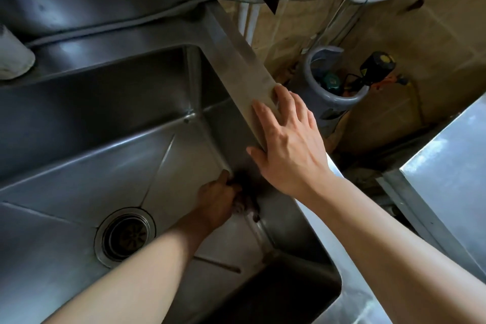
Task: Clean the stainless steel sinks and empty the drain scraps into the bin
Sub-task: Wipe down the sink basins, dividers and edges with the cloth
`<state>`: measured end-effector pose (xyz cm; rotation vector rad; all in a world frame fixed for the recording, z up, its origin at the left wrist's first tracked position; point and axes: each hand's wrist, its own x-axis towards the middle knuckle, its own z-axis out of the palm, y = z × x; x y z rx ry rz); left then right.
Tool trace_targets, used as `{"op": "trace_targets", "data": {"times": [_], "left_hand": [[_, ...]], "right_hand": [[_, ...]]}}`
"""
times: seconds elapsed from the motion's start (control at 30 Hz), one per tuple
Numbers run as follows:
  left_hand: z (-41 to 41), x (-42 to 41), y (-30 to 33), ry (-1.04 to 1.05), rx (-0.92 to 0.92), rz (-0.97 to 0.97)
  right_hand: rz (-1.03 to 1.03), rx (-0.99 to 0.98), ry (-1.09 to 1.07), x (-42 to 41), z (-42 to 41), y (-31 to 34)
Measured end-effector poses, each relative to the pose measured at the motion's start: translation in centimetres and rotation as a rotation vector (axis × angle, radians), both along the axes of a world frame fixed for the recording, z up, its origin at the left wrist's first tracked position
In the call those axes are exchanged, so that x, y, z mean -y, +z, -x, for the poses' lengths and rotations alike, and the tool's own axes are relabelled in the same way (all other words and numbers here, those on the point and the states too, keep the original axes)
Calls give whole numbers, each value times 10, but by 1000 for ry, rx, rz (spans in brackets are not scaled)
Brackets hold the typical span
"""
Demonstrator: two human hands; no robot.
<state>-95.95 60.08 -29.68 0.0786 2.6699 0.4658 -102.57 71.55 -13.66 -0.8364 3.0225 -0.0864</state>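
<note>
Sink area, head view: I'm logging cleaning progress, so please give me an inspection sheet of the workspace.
Surface: steel sink basin, no scraps visible on its floor.
Job's things: drain with its strainer in place; dark scrubber at the right wall's base.
Clutter: white container on the back ledge.
Grippers: left hand grips the scrubber; right hand rests flat on the sink rim.
Cables: grey cable along the backsplash.
Surroundings: grey bucket of tools on the floor.
</note>
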Motion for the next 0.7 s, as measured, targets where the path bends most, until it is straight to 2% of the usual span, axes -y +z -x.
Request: {"op": "trace_targets", "data": {"times": [0.23,0.4,0.6,0.7], "left_hand": [[36,36,-15,335,-101,-107],[67,75,-22,464,-195,-26],[80,105,-15,712,-209,-59],[92,105,-10,720,-163,-80]], "right_hand": [[6,-76,-37,5,1,-11],[4,-113,-68,11,5,-14],[-17,-125,-78,12,5,-15],[-25,-138,-74,14,6,-16]]}}
